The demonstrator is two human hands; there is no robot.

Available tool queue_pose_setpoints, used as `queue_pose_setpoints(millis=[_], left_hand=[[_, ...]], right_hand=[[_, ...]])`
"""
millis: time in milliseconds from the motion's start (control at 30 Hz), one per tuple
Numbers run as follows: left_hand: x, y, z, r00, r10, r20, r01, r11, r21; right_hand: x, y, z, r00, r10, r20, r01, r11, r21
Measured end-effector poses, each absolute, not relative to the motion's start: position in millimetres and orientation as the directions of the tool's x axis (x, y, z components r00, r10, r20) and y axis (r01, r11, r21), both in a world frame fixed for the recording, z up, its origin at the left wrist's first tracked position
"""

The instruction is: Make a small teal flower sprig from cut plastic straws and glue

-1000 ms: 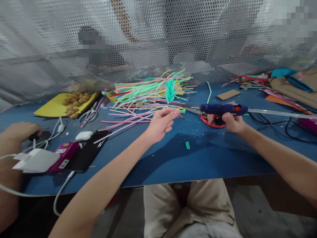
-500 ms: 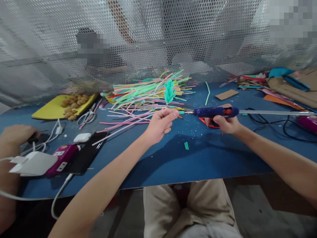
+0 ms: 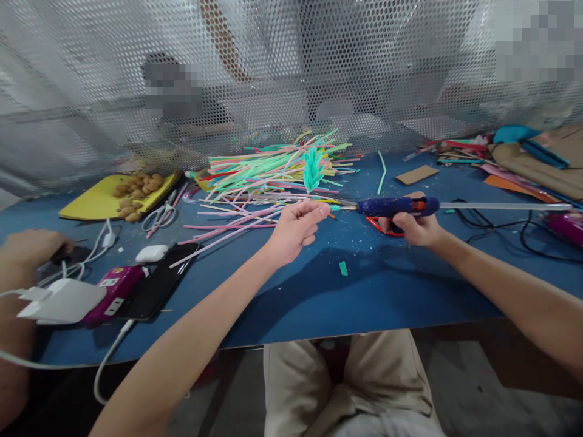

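My right hand [image 3: 416, 226] is wrapped round the handle of a dark blue hot glue gun [image 3: 387, 206], which points left. A long, clear glue stick [image 3: 501, 207] runs out of its back. My left hand [image 3: 298, 227] is closed in a pinch on a small teal strip [image 3: 335, 208], its end at the gun's metal nozzle. Just above my left fingers stands a teal leafy sprig [image 3: 312, 171]; I cannot tell whether its lower end is in that hand. Red-handled scissors [image 3: 374, 224] lie partly hidden under the gun.
Pastel fuzzy stems [image 3: 259, 167] are heaped behind my hands. To the left are a phone [image 3: 159, 282], a purple power strip [image 3: 113, 291], a white charger [image 3: 64, 300] and another person's hand [image 3: 34, 247]. A teal scrap [image 3: 343, 268] lies near the front; cardboard [image 3: 416, 175] lies at right.
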State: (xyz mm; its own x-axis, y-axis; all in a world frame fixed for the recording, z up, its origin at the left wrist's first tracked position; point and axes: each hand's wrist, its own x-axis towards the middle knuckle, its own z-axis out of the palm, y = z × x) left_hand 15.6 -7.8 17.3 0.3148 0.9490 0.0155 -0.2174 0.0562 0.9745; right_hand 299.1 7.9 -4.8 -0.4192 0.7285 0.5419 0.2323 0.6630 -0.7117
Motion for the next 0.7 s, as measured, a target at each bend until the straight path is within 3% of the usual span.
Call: queue_pose_setpoints(millis=[467,567,700], left_hand=[[17,-10,21,0.298,0.954,0.015,-0.206,0.049,0.977],[16,-10,20,0.32,0.947,0.014,-0.207,0.055,0.977],[14,-12,19,0.369,0.929,0.031,-0.182,0.04,0.983]], right_hand=[[298,11,-7,-0.432,0.657,0.618,0.153,0.729,-0.668],[295,12,-9,-0.392,0.697,0.601,0.2,0.702,-0.683],[299,20,-5,-0.194,0.805,0.561,0.395,0.588,-0.706]])
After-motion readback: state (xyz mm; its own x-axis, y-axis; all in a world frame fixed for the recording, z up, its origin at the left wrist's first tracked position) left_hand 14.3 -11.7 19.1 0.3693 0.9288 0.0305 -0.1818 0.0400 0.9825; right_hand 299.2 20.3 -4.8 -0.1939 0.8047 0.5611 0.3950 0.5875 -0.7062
